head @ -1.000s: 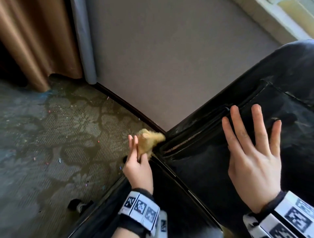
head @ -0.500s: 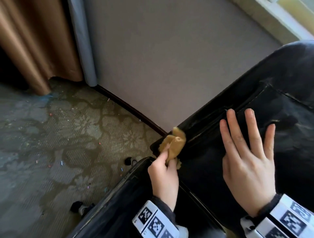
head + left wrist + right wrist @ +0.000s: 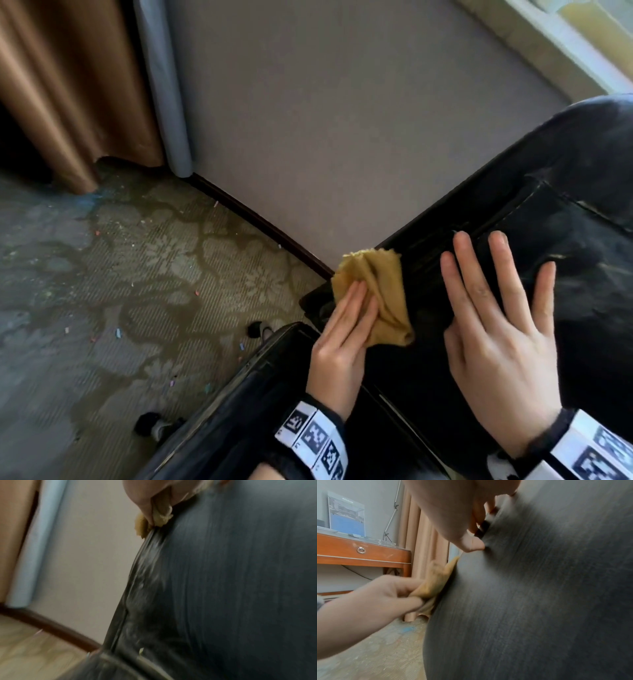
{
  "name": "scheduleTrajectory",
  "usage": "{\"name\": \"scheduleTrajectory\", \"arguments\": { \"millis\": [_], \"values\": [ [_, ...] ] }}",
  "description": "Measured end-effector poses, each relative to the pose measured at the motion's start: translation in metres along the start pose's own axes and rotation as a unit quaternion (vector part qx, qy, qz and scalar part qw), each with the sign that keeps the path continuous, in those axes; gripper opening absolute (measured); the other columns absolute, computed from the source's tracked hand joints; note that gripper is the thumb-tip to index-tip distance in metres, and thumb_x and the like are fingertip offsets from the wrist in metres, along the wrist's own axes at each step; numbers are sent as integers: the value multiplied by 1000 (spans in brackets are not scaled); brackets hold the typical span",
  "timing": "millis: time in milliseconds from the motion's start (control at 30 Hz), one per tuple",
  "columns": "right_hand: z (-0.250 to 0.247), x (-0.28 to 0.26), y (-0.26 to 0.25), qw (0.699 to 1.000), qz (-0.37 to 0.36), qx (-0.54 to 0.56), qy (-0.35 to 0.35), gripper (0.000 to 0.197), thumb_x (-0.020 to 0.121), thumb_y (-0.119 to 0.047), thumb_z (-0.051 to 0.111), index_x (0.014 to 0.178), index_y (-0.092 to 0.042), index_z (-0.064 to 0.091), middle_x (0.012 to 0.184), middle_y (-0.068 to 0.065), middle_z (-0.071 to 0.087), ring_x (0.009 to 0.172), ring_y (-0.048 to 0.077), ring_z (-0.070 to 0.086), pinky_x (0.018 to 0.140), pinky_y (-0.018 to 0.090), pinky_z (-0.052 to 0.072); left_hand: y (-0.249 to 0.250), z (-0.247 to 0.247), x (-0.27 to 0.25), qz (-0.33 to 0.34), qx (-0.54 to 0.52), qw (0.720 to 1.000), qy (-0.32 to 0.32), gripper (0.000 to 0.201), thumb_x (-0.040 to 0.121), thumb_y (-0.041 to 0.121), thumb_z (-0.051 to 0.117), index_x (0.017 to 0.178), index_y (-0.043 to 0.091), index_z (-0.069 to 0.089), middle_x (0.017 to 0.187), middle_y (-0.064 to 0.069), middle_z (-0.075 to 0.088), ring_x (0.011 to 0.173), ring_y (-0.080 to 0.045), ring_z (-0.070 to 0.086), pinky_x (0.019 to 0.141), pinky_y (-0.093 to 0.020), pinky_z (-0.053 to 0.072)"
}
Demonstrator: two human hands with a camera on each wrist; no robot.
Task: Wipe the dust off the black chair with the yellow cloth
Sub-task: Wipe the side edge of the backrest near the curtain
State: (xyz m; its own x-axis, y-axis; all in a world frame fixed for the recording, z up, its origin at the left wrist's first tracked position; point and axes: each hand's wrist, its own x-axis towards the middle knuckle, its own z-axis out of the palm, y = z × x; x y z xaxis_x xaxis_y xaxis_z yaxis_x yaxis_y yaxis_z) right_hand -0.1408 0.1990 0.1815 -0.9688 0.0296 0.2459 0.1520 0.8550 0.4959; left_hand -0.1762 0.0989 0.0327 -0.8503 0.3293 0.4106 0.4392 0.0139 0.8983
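Observation:
The black chair fills the lower right of the head view, its dusty surface streaked grey. My left hand holds the crumpled yellow cloth against the chair's left edge, fingers laid over it. In the right wrist view my left hand pinches the cloth between thumb and fingers. My right hand lies flat on the chair to the right of the cloth, fingers spread and holding nothing. The blurred left wrist view shows the cloth at the chair's piped edge.
A grey wall with a dark baseboard stands right behind the chair. Brown curtains hang at the left. Patterned carpet carries small litter, with chair casters on it. A wooden desk with a drawer stands beyond.
My left hand has carried the cloth rightward, from beside the chair's corner onto its surface. My right hand has stayed flat on the chair, shifting only slightly.

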Motion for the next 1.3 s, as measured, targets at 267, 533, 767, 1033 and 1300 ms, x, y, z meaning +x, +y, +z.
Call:
{"name": "scheduleTrajectory", "arguments": {
  "millis": [267, 533, 767, 1033, 1300],
  "values": [
    [5, -3, -1, 1000, 22, 13, -1, 63, 75, 5, 44, 137, 0, 38, 149, 14, 30, 141, 33, 16, 115, 56, 6, -66, -2, -64, -98, 113, 985, -83, 47, 81, -7, 55, 126, 5, 52, 139, -12, 45, 132, -21, 40, 112, -21, 27],
    [2, -4, 1, 999, 15, 19, -21, 66, 74, 3, 47, 139, -2, 36, 151, 11, 27, 142, 30, 15, 116, 54, 5, -64, -5, -48, -463, 33, 884, 62, 52, 86, -7, 51, 134, 13, 47, 131, -12, 55, 122, -25, 51, 106, -22, 33],
    [4, -4, -2, 999, 30, 26, -15, 65, 75, 5, 46, 139, -2, 35, 151, 12, 27, 142, 30, 14, 116, 52, 5, -56, 22, -9, -625, -114, 770, 54, 28, 92, 18, 43, 98, 13, 70, 105, -13, 68, 103, -32, 60, 98, -42, 46],
    [6, -3, -9, 999, 35, 33, -24, 64, 76, 5, 43, 139, -1, 34, 151, 14, 26, 142, 32, 15, 117, 52, 6, 0, -23, -21, -578, -246, 777, 32, 33, 83, -10, 40, 75, 6, 67, 70, -21, 67, 69, -33, 66, 66, -38, 51],
    [3, -4, -8, 999, 28, 30, -36, 65, 76, 5, 43, 140, -2, 34, 152, 11, 26, 142, 30, 16, 116, 52, 9, -57, -30, 6, -623, -62, 769, 133, 20, 83, 9, 48, 88, -2, 64, 98, -26, 64, 96, -39, 60, 89, -41, 48]
  ]
}}
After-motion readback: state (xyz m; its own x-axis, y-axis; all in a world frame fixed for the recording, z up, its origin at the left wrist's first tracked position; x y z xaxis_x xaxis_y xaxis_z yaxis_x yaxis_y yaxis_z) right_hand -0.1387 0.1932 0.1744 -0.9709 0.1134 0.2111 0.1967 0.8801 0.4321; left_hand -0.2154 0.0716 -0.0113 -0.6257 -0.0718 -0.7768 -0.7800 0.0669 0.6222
